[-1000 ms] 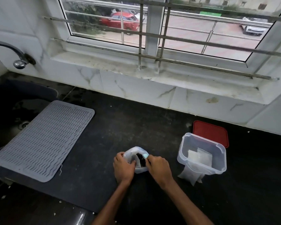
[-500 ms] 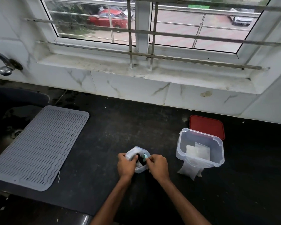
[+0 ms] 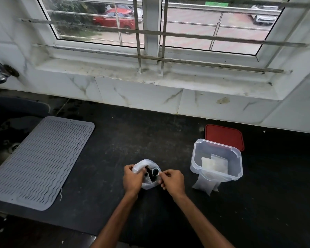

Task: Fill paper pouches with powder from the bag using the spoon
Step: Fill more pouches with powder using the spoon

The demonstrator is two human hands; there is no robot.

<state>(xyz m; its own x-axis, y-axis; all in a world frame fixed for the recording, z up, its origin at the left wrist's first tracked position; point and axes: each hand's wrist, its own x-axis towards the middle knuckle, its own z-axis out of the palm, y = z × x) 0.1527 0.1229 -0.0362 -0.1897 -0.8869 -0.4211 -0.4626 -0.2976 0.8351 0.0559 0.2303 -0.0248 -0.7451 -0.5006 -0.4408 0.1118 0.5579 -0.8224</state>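
On the counter (image 3: 115, 151), left hand (image 3: 132, 179) and right hand (image 3: 173, 180) fingers pinch opposite edges of the bag (image 3: 144, 163).

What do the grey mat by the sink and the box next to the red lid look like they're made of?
Grey mat: probably silicone or soft rubber, matte, judging by its moulded wavy ridges. Box: clear, fairly rigid plastic, slightly glossy; white pouches inside show through its walls.

head-worn, looking down at counter (image 3: 115, 140)
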